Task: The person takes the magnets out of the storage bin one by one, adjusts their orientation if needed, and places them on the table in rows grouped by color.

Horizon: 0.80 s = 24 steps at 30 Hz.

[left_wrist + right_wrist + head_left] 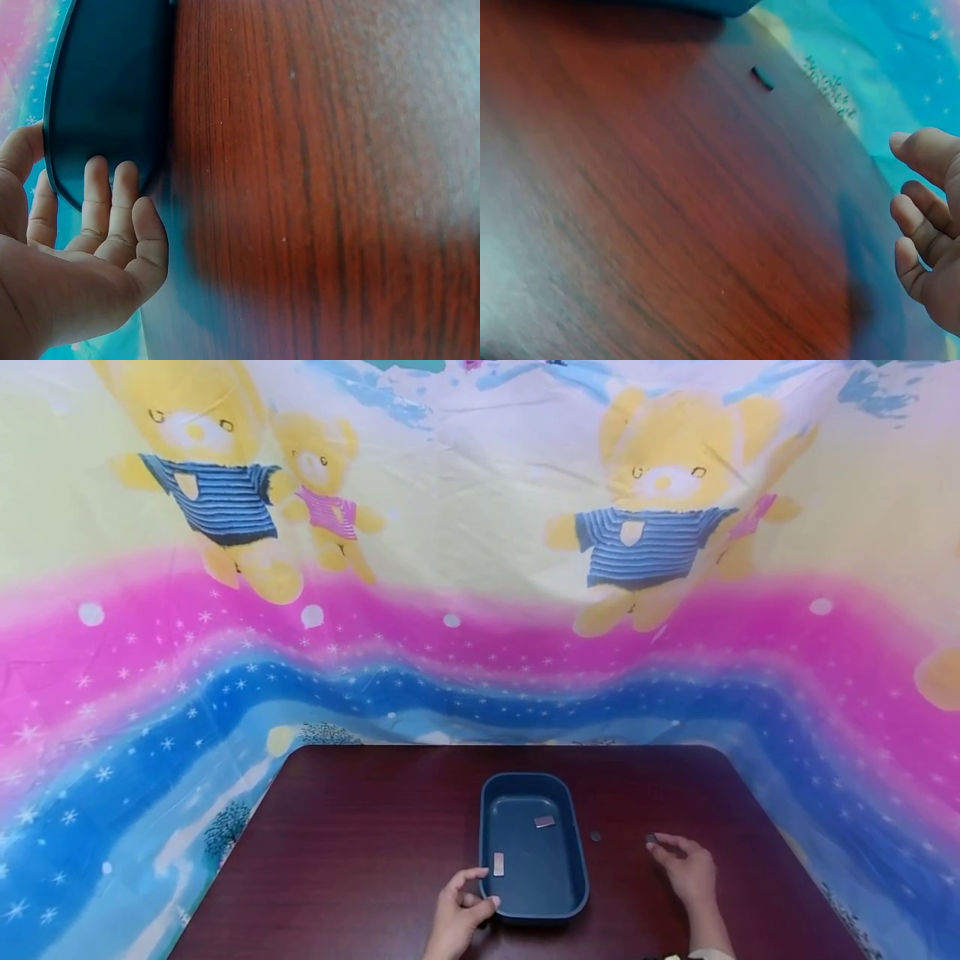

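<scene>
Right hand (pixel 686 867): pinching 1 small dark piece (pixel 651 838) | left hand (pixel 456 912): fingers spread against blue tray (pixel 534 878) | risk: slight fingertip hold may drop the piece

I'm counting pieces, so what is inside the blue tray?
Inside the blue tray lie two flat rectangular pieces: one by the left wall, another farther back. The left hand hides part of the near-left corner.

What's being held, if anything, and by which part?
Left hand: blue tray, by its near-left corner. Right hand: small dark piece at the fingertips; which part is gripped can't be told.
</scene>
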Each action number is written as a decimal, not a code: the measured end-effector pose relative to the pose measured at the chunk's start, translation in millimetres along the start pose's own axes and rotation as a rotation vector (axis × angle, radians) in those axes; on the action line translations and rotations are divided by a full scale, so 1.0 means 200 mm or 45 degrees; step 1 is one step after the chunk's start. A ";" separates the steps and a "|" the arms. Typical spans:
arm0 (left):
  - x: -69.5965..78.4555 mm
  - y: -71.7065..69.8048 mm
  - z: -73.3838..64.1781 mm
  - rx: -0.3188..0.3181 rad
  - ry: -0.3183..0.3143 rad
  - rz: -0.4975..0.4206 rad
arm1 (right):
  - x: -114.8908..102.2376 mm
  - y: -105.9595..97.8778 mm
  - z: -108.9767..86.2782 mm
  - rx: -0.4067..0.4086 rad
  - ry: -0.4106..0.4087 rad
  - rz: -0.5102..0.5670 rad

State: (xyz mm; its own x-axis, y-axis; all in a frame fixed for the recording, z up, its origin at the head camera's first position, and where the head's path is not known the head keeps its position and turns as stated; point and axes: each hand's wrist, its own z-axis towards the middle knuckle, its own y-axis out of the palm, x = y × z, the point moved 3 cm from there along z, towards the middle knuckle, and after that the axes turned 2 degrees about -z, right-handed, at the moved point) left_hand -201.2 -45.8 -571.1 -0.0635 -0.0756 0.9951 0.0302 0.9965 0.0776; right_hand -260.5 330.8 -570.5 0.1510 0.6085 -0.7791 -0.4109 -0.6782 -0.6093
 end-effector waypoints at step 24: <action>0.00 0.00 0.01 0.018 -0.029 0.031 | 0.12 0.06 0.11 -0.105 0.240 -0.205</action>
State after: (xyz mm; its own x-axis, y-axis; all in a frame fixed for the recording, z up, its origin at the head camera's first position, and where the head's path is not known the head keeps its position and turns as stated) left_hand -202.4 -45.7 -571.1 -0.0854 -0.0507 0.9951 0.0182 0.9985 0.0524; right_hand -280.9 346.4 -592.2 0.3765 0.6288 -0.6803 -0.2944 -0.6151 -0.7314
